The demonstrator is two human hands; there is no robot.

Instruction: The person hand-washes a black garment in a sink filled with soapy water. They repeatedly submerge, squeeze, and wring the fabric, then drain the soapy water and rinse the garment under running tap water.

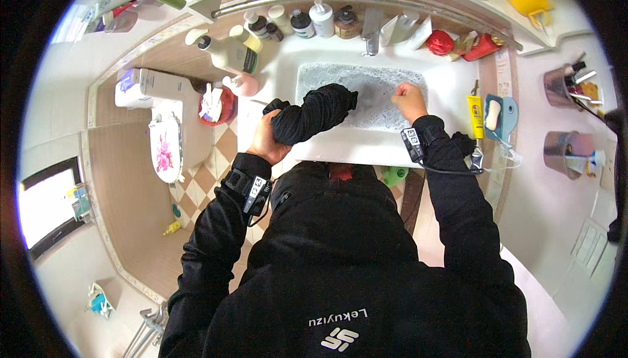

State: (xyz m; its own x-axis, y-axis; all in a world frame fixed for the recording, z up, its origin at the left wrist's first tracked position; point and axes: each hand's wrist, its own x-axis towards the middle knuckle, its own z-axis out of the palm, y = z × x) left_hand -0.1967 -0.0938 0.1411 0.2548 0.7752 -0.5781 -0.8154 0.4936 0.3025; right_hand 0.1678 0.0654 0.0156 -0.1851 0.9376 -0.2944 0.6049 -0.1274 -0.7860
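My left hand (269, 143) grips one end of a bunched, twisted black cloth (314, 114) at the left front of the white sink (449, 81). The cloth's free end reaches over the grey, foamy water (375, 105) in the basin. My right hand (410, 102) is over the right part of the basin with its fingers curled together, and I see nothing in it. Both wrists carry small strapped devices with cables. Behind the water stands a chrome faucet (371, 44).
Several bottles (321, 18) line the sink's back edge. A yellow tube (475, 116) and a soap bar (492, 115) on a blue soap dish (510, 111) lie to the right. A toilet (167, 149) and a red waste bin (226, 108) stand left. A metal rail (294, 0) runs behind the bottles.
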